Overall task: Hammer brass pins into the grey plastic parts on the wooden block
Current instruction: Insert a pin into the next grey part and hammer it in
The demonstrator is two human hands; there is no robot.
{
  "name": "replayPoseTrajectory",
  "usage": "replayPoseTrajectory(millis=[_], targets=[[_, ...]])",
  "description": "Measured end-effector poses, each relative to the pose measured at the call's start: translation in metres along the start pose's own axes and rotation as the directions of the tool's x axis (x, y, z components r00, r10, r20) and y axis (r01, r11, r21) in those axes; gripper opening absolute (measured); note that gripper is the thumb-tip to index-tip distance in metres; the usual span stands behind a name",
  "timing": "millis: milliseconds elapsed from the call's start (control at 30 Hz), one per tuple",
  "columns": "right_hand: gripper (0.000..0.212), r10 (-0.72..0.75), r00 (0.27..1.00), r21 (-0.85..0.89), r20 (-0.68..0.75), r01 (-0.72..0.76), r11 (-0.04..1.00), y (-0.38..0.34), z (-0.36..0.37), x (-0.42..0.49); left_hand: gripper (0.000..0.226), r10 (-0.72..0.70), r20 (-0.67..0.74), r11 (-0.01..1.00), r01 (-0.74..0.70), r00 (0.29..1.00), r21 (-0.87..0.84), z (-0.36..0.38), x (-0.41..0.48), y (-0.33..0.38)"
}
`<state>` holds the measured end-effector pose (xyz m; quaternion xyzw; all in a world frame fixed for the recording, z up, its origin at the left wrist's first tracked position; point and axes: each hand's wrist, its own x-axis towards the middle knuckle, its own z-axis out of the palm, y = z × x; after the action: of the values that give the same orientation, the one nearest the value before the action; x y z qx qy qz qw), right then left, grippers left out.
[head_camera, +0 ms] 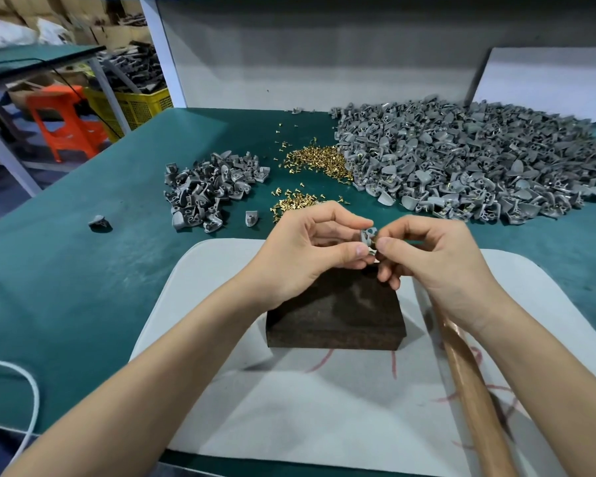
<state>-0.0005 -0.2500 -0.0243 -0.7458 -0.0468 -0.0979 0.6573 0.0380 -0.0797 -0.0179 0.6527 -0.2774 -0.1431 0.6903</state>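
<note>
Grey plastic part (370, 235) is up in the air between your hands, over the far edge of the wooden block (334, 315). Your left hand (310, 246) pinches it between thumb and forefinger, the other fingers curled. Your right hand (427, 256) is curled too, its thumb and forefinger tips nipping the part's right side; can't tell if a pin is in there. Hammer handle (468, 390) lies at the block's 4 o'clock, under your right wrist. Brass pins (315, 160) are heaped at 12 o'clock on the green surface (83, 270).

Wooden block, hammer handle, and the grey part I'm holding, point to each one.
wooden block (334, 315): head view, dark top face.
hammer handle (470, 390): head view, middle of the wooden shaft.
grey part (369, 235): head view, its visible upper end.
</note>
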Motion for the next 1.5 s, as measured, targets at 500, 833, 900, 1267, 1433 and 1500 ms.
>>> replayPoseTrajectory(millis=[500, 833, 900, 1267, 1433, 1500], targets=[[0.017, 0.011, 0.999, -0.013, -0.034, -0.012, 1.0, -0.001, 0.004, -0.001, 0.023, 0.02, -0.02, 0.999, -0.019, 1.0, 0.049, 0.0, 0.001, -0.001], [0.015, 0.002, 0.998, -0.048, -0.063, -0.005, 0.999, 0.0, 0.008, -0.002, 0.025, 0.031, -0.023, 0.995, -0.029, 0.999, 0.09, 0.001, 0.001, -0.001], [0.016, -0.001, 0.997, -0.064, -0.081, -0.004, 0.998, 0.0, 0.009, -0.003, 0.025, 0.029, -0.026, 0.996, -0.027, 0.999, 0.089, 0.001, 0.001, -0.002], [0.022, 0.008, 0.997, -0.052, -0.076, -0.012, 0.999, 0.002, 0.01, -0.001, 0.027, 0.014, -0.011, 0.997, -0.013, 1.0, 0.08, 0.0, 0.001, -0.001], [0.021, 0.001, 0.997, -0.061, -0.072, -0.006, 0.998, 0.002, 0.01, -0.002, 0.028, 0.022, -0.005, 0.997, -0.021, 1.0, 0.079, -0.001, 0.001, -0.001], [0.02, 0.0, 0.998, -0.066, -0.068, -0.004, 0.998, 0.002, 0.009, -0.002, 0.027, 0.022, -0.007, 0.997, -0.021, 1.0, 0.078, -0.001, 0.001, -0.001]])
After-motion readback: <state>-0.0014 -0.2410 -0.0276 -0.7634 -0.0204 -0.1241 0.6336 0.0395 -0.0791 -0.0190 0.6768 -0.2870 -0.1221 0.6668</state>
